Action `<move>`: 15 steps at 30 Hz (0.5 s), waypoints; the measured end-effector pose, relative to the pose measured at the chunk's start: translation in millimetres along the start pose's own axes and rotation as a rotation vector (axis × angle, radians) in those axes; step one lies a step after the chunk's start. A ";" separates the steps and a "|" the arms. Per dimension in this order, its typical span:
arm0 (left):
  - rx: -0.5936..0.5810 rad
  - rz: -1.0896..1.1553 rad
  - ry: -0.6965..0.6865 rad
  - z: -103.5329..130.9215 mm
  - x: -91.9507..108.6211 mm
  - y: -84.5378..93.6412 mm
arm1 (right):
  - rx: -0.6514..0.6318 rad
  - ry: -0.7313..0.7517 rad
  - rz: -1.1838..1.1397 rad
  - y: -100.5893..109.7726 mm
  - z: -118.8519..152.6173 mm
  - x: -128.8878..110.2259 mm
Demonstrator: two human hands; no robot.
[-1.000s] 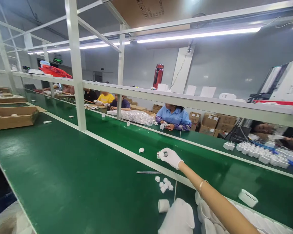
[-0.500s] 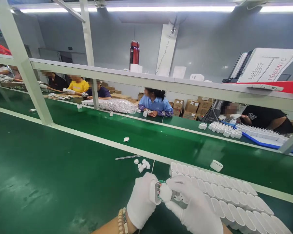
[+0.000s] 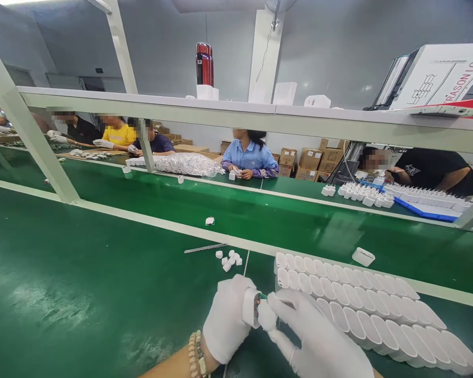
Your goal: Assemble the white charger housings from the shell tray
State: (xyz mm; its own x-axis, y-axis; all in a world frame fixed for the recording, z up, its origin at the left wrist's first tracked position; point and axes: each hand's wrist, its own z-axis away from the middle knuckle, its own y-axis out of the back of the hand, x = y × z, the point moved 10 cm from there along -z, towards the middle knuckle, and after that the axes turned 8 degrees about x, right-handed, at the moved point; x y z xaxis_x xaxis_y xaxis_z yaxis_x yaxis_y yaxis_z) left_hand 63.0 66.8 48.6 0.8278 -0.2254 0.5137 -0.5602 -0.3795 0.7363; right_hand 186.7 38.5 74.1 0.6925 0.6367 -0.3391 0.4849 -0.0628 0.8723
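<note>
My left hand [image 3: 230,317], in a white glove, is closed around a white plastic housing [image 3: 250,308] whose open end faces right. A bit of green circuit board [image 3: 263,296] and small reddish parts show at that opening. Against it sits a small white block [image 3: 267,315], pinched at its right side by the thumb and fingers of my gloved right hand [image 3: 313,331]. How far the block goes into the housing I cannot make out. Just right of my hands stand rows of white housings [image 3: 382,328], packed side by side.
Small white blocks [image 3: 232,258] and a thin clear strip [image 3: 205,248] lie beyond my hands. A white housing [image 3: 363,256] and a circuit board piece [image 3: 210,221] rest on the green belt [image 3: 284,226]. A shelf beam [image 3: 228,113] spans above; co-workers sit opposite.
The camera view has tilted slightly. On the belt, the housing and the board piece have shifted right. My right fingers have changed position a little at the block; a grey part between them no longer shows.
</note>
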 end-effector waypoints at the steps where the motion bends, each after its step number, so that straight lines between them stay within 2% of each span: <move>1: -0.011 -0.004 0.005 0.4 -0.1 -0.7 | -0.002 0.011 0.021 -0.4 1.2 -1.2; 15: -0.144 -0.009 0.018 4.4 3.7 -14.9 | 0.159 0.106 0.242 15.9 -0.7 -21.0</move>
State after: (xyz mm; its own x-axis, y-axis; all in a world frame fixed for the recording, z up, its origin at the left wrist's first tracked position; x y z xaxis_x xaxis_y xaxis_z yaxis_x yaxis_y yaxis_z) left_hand 74.5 67.7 37.6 0.8331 -0.2058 0.5135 -0.5520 -0.2485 0.7960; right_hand 179.5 24.6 95.4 0.7425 0.6648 -0.0822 0.3961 -0.3368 0.8542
